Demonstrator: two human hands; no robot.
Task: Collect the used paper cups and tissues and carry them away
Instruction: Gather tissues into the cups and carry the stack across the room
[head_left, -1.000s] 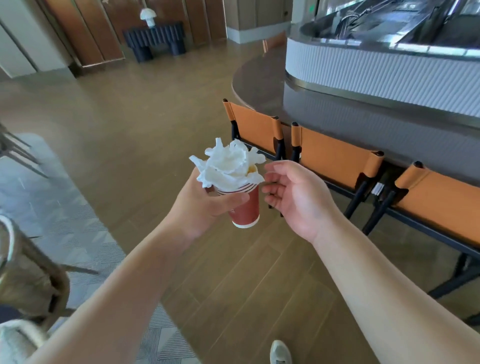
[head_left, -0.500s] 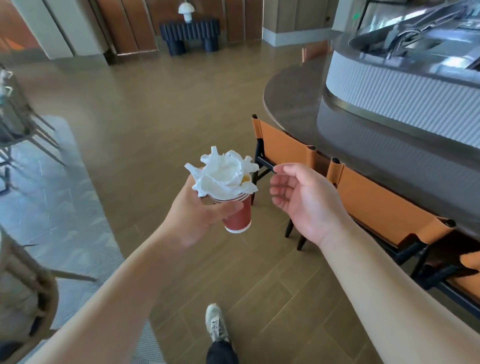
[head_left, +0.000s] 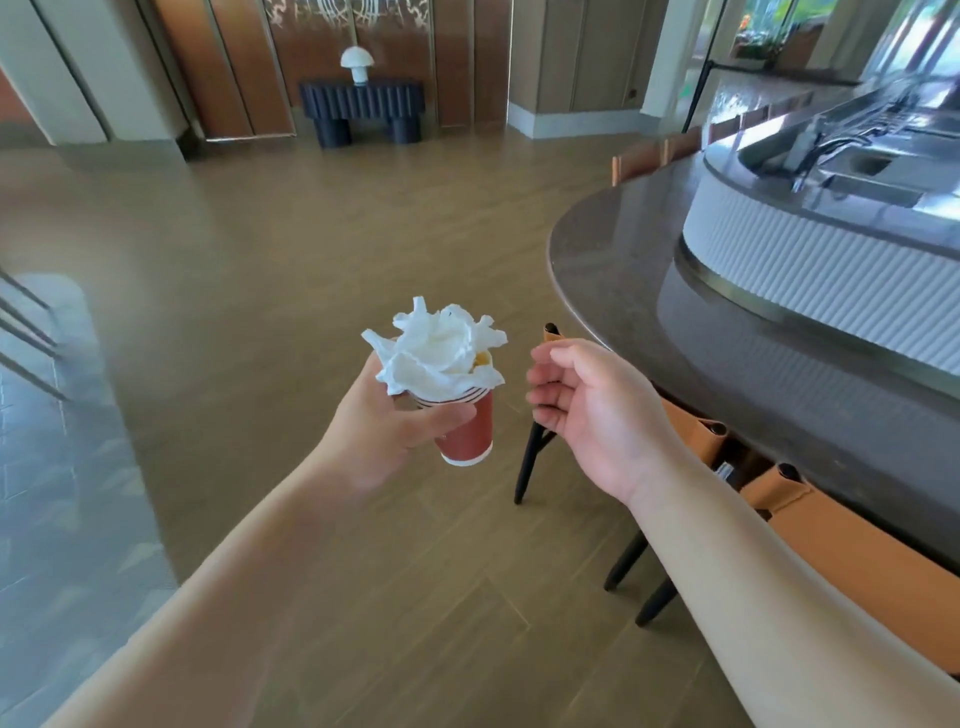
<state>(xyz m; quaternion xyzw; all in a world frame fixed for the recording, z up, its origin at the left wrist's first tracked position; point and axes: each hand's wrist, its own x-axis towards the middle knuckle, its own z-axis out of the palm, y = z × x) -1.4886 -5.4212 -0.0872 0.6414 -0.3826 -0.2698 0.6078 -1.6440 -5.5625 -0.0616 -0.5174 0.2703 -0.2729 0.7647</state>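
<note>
Your left hand (head_left: 387, 423) grips the red paper cup (head_left: 466, 435) out in front of you, white tissues (head_left: 439, 349) crammed in its mouth. Your right hand (head_left: 592, 410) hangs just beside it, fingers loosely curled, holding nothing. Collecting looks done; this reads as the carry-away leg. Next call: keep the cup upright, skirt the curved counter (head_left: 613, 260) and orange chairs (head_left: 831, 540), and find a bin.

Tissues (head_left: 439, 351) sit in the cup (head_left: 467, 434) at frame centre, left hand (head_left: 387, 428) below-left, right hand (head_left: 592, 415) beside it. Counter (head_left: 623, 249) fills the right; chairs (head_left: 841, 545) lower right.
</note>
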